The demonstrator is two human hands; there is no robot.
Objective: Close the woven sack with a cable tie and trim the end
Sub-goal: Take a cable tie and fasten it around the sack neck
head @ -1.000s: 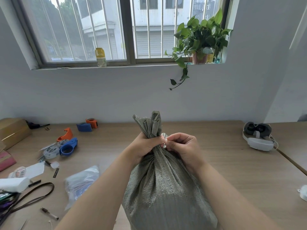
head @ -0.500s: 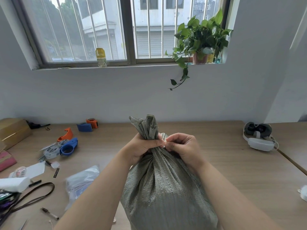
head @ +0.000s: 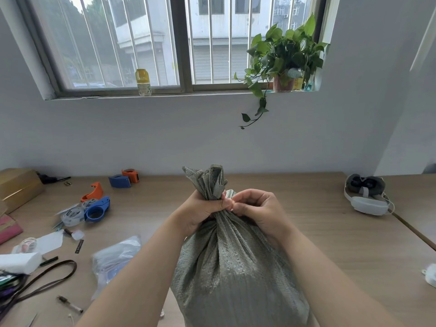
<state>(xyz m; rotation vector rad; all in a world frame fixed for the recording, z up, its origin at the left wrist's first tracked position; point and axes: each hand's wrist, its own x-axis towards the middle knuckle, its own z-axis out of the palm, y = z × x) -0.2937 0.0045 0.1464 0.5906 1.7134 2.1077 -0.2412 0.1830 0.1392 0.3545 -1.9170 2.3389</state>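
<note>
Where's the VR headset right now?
Head view: the headset lies at the table's far right, near the back wall, right of the sack and right hand.

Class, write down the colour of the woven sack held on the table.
Dull grey-green with a fine weave; the sack shows best in the head view.

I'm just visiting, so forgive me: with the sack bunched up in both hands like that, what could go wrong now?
If the left hand loosens on the sack, the gathered neck could spring open. The right hand pinches right at the neck, where the tie is hidden, so it might catch only some folds. Neither hand holds a cutter; fetching one means letting go with one hand.
</note>
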